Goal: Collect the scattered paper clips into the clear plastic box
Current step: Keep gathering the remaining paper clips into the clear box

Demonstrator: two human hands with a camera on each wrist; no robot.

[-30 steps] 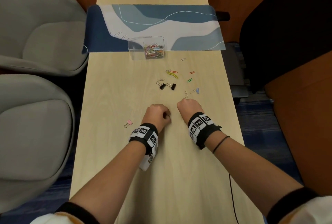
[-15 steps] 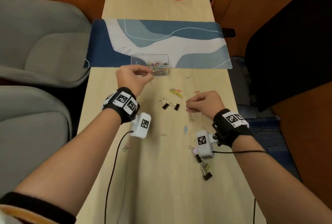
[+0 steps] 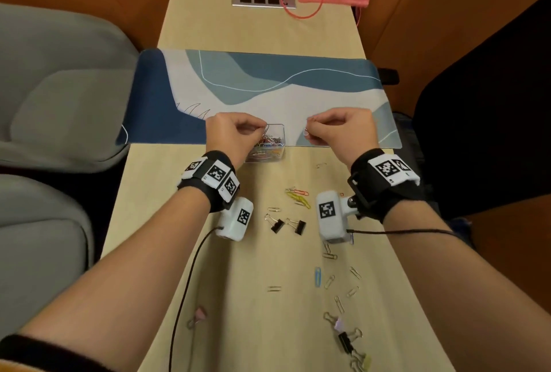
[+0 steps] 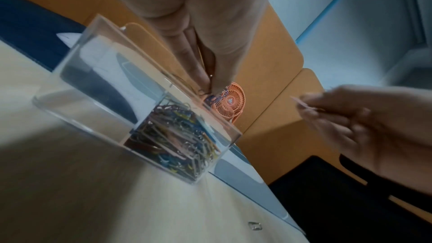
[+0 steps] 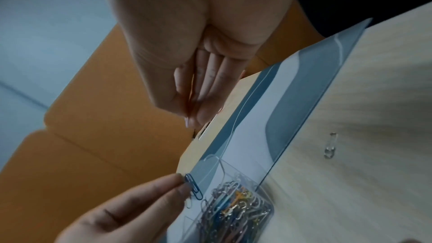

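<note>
1. Over the clear plastic box (image 3: 272,139), the left hand (image 3: 235,133) pinches paper clips between thumb and fingertips; the right wrist view shows a blue clip (image 5: 194,186) and a pale one hanging from that pinch, just above the box's open top.
2. Just to the right of the box, the right hand (image 3: 340,130) is curled, thumb and fingers pinched on a small pale clip (image 3: 306,132); it is near the box but not yet over it.
3. The box stands on the table (image 3: 238,297) at the near edge of the blue desk mat (image 3: 268,85), and it already holds a dense pile of coloured clips (image 4: 177,139), so much of the collecting looks done.
4. Loose paper clips lie nearer the person: a yellow and orange cluster (image 3: 298,195), a single silver one (image 3: 321,165) close to the mat, a blue one (image 3: 317,276), and several silver ones around it.
5. Binder clips (image 3: 286,224) lie among them, with more at the near right; I judge they are not part of the task.
6. What is left: dropping both held loads, then several more trips.
</note>
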